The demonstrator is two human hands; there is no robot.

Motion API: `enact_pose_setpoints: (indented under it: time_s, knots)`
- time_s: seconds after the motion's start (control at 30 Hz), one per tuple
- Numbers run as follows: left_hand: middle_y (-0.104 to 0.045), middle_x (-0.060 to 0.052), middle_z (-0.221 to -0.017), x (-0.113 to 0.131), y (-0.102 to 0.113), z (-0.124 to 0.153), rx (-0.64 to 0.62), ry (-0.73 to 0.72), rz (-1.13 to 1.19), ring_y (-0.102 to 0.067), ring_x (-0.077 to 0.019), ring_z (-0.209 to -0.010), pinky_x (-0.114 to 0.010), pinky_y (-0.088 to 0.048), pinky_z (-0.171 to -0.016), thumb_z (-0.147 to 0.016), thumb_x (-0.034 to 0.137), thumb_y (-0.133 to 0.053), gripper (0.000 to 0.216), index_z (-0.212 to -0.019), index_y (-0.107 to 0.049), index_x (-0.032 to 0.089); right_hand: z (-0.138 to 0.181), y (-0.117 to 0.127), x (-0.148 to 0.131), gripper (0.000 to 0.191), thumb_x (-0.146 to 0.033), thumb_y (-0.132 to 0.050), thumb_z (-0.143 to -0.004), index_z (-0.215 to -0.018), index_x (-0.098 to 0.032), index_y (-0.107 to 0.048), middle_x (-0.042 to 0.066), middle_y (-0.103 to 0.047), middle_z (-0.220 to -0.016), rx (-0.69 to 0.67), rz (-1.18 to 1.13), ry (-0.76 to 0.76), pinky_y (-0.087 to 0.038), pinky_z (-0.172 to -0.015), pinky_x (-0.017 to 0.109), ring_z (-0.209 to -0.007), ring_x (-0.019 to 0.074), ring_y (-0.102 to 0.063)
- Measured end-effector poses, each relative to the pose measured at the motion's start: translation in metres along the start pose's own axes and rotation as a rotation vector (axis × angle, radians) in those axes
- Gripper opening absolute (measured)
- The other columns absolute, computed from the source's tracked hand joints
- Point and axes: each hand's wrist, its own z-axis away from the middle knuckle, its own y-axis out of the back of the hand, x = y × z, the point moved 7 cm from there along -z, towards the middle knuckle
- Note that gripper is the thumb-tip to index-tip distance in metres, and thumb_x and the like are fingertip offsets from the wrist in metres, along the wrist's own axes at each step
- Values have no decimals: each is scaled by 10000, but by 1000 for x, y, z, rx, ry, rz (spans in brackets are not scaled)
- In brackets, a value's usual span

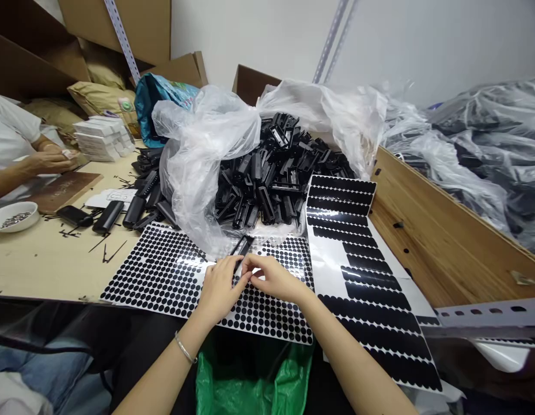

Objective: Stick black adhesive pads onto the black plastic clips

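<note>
A narrow black plastic frame-like part (245, 244) pokes up between my two hands. My left hand (219, 288) closes on the near end of this part, its thumb reaching toward my right fingers. My right hand (271, 278) is pinched, fingertips together against the part and the left thumb; anything between them is hidden. Both hands are over a white sheet of black round stickers (159, 271). To the right lies a sheet of black scalloped-edge strips (379, 311), with a bare white patch where strips are gone.
A heap of black plastic parts (267, 178) spills from a clear plastic bag (198, 155). Left are black cases (108, 217), a white bowl of small metal pieces (16, 218) and a co-worker's hands (55, 158). A wooden board (448, 236) borders the right; a green bag (254, 380) hangs below.
</note>
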Motion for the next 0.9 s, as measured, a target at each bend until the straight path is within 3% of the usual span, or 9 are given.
enact_pose_setpoints:
  time_s: [0.13,0.2,0.27,0.37,0.43,0.5,0.63,0.77,0.9]
  knots:
    - [-663,-157,-1115,-7,10,-3,29,68,-219,-599,-351,-1069,-531,-438,-928,-916,340,-505,317,-1154,-611,159,13,32,29,106,-134,-569,-871,-913,-208,-631,67,-686,-978,189,174,-286,-539,-835,383,-953,225,-647]
    - [-689,-129,-1024,-12,11,-4,-5,113,-90,-636,-322,-973,-482,-472,-891,-920,333,-492,278,-1096,-643,179,20,42,46,105,-152,-641,-837,-930,-192,-669,116,-669,-1014,280,292,-420,-506,-885,456,-1043,301,-609]
    - [-700,-101,-1022,-16,6,-4,-88,175,232,-651,-293,-963,-426,-506,-864,-896,395,-542,286,-1076,-652,202,24,43,58,116,-140,-689,-798,-908,-179,-689,133,-649,-1005,301,304,-467,-486,-902,481,-1063,333,-589]
    - [-686,-90,-1150,-12,-8,1,-206,294,768,-652,-257,-1045,-373,-538,-858,-840,428,-641,451,-1240,-571,234,24,40,70,62,-128,-698,-787,-823,-177,-684,107,-628,-952,314,283,-493,-485,-884,445,-1003,299,-598]
    - [-676,-92,-1190,-8,-18,4,-254,361,949,-664,-239,-1041,-360,-558,-833,-820,406,-679,609,-1370,-456,273,22,38,75,95,-105,-674,-794,-739,-180,-656,80,-616,-904,325,252,-496,-480,-872,413,-956,261,-601]
    - [-682,-103,-1179,-8,-27,6,-265,403,980,-679,-239,-1011,-357,-577,-794,-808,390,-697,666,-1401,-415,277,20,38,79,164,-78,-640,-802,-676,-182,-622,55,-602,-859,339,207,-495,-479,-853,383,-903,223,-602]
    - [-674,-122,-1189,-13,-35,3,-201,419,935,-674,-250,-1027,-311,-598,-716,-821,398,-679,541,-1307,-517,227,19,43,83,182,-59,-641,-774,-641,-178,-603,37,-596,-824,376,93,-491,-481,-845,382,-852,202,-604]
    - [-638,-109,-1268,-13,-36,-1,-203,390,990,-688,-217,-981,-282,-607,-704,-786,363,-719,519,-1261,-566,221,25,47,68,105,-196,-634,-836,-732,-189,-643,65,-626,-1034,423,-60,-437,-486,-907,395,-1023,216,-606]
    - [-677,-113,-1197,-11,-37,-2,-240,390,1044,-716,-204,-865,-307,-616,-692,-717,360,-784,528,-1187,-621,186,27,28,45,158,-338,-655,-844,-773,-198,-669,76,-606,-1208,338,-470,-365,-507,-916,393,-1089,218,-610]
